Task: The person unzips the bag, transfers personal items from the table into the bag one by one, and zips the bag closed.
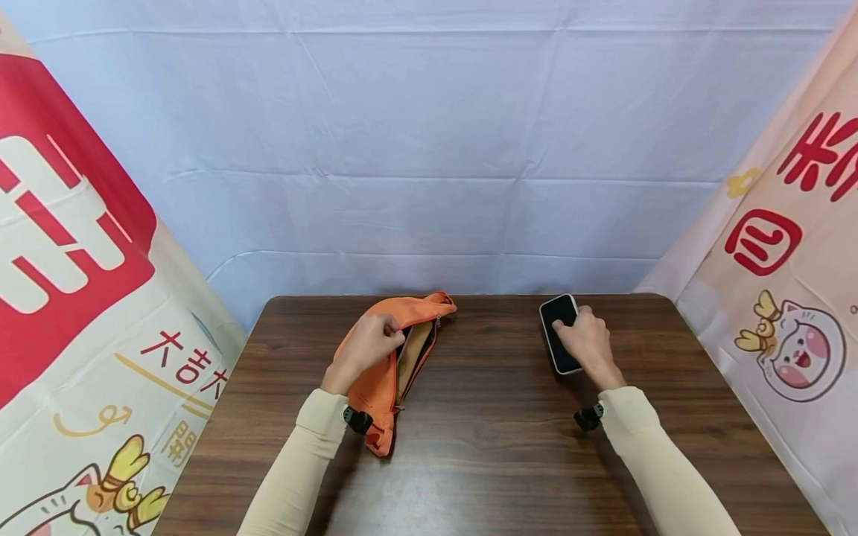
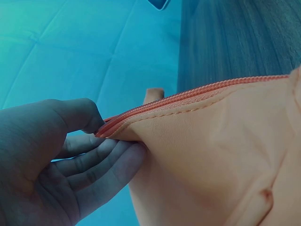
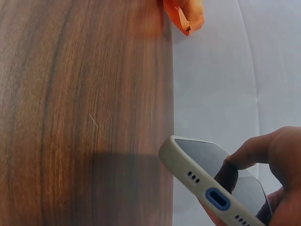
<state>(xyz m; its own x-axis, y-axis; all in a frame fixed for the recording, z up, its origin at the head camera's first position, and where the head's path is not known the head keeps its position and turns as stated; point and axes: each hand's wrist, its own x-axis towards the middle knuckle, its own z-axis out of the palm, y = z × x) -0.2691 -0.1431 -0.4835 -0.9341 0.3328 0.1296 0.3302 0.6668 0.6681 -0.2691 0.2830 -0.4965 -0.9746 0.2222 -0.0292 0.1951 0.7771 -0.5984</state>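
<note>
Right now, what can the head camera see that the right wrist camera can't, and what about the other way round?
Only the head camera shows the cartoon cats on the side cloths, both cream sleeves and the unzipped opening of the orange bag.

Only the right wrist camera shows the charging hole and little dots along one end of the phone.

Both show the right hand holding the phone in its fingers, some of the orange bag, the wooden table and the pale back cloth.
</note>
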